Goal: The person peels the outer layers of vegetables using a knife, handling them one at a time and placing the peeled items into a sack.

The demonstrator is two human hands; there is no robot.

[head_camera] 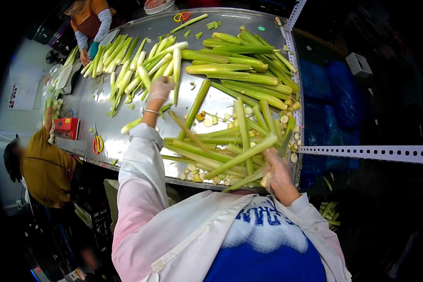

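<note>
My left hand [161, 88], in a clear glove, is over the near edge of a pile of peeled water bamboo shoots [132, 83]. Its fingers are bent beside a pale shoot [176, 67]; whether they grip one is unclear. Low on the right, my blurred right hand [279, 169] is closed around a knife [286, 142], its grey blade pointing away from me. Loose green husks [211, 155] lie beside and under that hand, with round cut ends [208, 122] scattered among them. Unpeeled shoots [246, 70] are heaped beyond, at the far right.
The metal table [109, 102] holds yellow-and-red scissors [97, 142], a second pair [182, 17], a red device [66, 128] and a scale [67, 79]. Perforated white posts [359, 153] edge its right side. Co-workers [91, 21] stand at the far left and near left [47, 165].
</note>
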